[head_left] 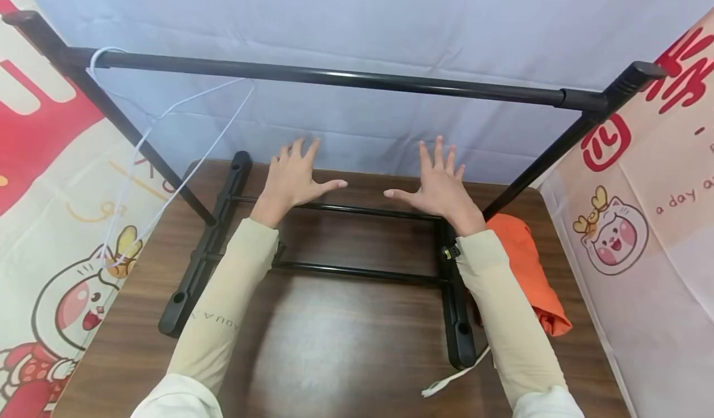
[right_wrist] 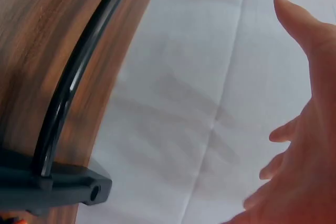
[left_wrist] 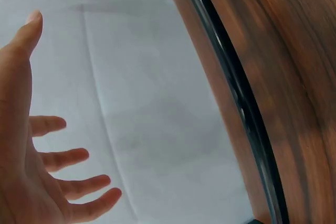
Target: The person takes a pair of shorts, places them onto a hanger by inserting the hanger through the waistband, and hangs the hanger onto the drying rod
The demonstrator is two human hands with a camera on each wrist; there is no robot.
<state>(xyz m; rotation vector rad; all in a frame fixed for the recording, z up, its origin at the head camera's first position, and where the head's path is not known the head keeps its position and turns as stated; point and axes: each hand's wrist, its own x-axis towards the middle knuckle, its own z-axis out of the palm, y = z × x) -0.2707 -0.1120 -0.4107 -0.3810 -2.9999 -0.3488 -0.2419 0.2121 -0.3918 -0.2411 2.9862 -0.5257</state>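
Both hands reach forward in the head view, fingers spread and nothing held. My left hand [head_left: 290, 179] hovers over the rear base bar, its thumb pointing inward; the left wrist view shows the same hand [left_wrist: 47, 166] with fingers apart. My right hand [head_left: 440, 188] mirrors it on the other side, thumb toward the left one. Around them stands a black metal rack [head_left: 334, 77] with a top rail, two slanted posts and two low crossbars. A white cord [head_left: 167, 113] loops over the left end of the rail and hangs down the left side.
An orange folded cloth [head_left: 519, 263] lies on the wooden table [head_left: 312, 343] beside the right foot of the rack. A white strap end [head_left: 446, 382] lies near that foot. Pale curtain [head_left: 362, 21] hangs behind; printed cloths [head_left: 630, 232] flank both sides.
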